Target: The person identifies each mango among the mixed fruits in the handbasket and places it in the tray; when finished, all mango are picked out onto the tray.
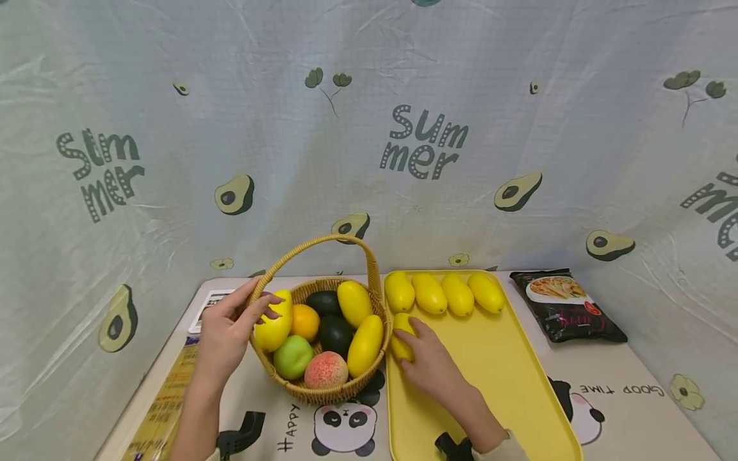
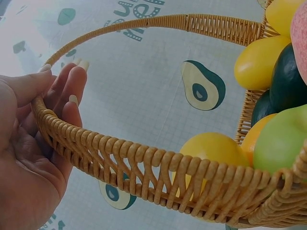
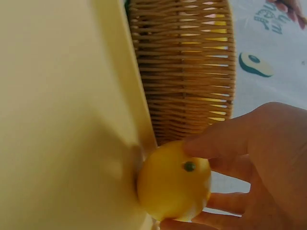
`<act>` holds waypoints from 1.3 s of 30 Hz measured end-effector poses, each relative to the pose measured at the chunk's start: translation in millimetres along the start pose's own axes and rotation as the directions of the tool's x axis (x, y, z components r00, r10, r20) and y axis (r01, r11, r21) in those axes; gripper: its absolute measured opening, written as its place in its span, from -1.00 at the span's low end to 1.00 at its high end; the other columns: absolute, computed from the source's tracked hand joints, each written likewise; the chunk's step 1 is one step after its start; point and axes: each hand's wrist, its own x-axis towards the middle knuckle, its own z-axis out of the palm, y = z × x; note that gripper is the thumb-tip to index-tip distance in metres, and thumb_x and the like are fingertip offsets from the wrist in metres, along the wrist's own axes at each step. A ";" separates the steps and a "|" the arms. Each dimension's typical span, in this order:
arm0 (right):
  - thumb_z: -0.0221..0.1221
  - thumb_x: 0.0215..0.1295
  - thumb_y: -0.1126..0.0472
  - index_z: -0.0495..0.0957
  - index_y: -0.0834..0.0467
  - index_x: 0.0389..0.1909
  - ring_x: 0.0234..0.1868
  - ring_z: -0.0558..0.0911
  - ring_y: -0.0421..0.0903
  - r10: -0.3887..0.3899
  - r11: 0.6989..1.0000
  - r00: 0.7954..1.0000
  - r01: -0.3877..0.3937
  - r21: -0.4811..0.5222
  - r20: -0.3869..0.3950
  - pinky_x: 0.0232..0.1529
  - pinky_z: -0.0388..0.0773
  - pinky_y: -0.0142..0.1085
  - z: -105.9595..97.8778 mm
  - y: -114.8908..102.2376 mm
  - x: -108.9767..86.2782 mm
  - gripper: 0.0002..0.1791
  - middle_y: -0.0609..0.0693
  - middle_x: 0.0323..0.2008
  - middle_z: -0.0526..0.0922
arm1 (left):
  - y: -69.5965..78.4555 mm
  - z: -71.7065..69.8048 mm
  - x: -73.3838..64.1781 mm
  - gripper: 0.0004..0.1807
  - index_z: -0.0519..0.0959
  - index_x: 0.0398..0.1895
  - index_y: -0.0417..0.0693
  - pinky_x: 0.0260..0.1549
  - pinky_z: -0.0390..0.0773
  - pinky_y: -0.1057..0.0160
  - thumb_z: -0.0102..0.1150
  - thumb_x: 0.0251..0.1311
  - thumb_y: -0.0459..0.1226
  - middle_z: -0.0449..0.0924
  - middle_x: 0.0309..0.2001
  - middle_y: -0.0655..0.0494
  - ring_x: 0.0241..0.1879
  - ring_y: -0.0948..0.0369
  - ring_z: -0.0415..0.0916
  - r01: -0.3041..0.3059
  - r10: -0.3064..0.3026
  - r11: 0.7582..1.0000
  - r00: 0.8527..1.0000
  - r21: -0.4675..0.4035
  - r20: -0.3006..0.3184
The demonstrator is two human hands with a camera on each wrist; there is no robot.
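Note:
A round wicker basket with a tall handle stands left of a yellow tray. My left hand holds the lower left part of the basket handle, thumb and fingers curled round the wicker. Inside lie several yellow mangoes, dark avocados, an orange, a green apple and a peach. My right hand grips a mango at the tray's left edge, right beside the basket. Its stem end faces the right wrist camera.
Along the tray's far end several mangoes lie in a row. A black food packet rests right of the tray. At the left are a gold packet strip and a white card. A printed curtain surrounds the table.

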 end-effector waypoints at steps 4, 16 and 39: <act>0.34 0.13 0.30 0.59 0.14 0.18 0.37 0.40 0.25 -0.018 1.000 1.000 0.018 -0.006 0.016 0.36 0.38 0.09 -1.1 -0.6 0.4 -0.48 0.29 0.35 0.39 | -0.5 -0.7 -0.4 -0.59 0.54 0.28 0.07 -0.39 0.58 0.34 0.16 0.39 -0.22 0.75 -0.22 0.04 -0.36 0.24 0.63 -0.006 0.006 1.000 1.000 0.003 -0.007; 0.39 0.15 0.20 0.58 0.03 0.18 0.31 0.49 0.08 -0.074 0.997 0.991 0.073 -0.011 -0.113 0.23 0.53 0.01 -10.0 -4.2 4.2 -0.48 0.11 0.30 0.48 | -1.0 -0.1 -2.2 -0.59 0.54 0.28 0.10 -0.38 0.58 0.35 0.16 0.39 -0.21 0.75 -0.22 0.08 -0.36 0.22 0.63 0.001 -0.001 1.000 1.000 0.015 -0.007; 0.25 0.33 0.08 0.47 -0.08 0.33 0.36 0.48 -0.07 -0.331 0.929 0.944 0.326 0.176 0.001 0.30 0.51 -0.12 30.8 -80.8 32.4 -0.47 -0.03 0.39 0.42 | 0.0 1.9 -1.1 -0.60 0.54 0.27 0.07 -0.33 0.60 0.38 0.15 0.39 -0.18 0.76 -0.22 0.16 -0.35 0.19 0.65 0.008 -0.009 1.000 1.000 -0.023 -0.016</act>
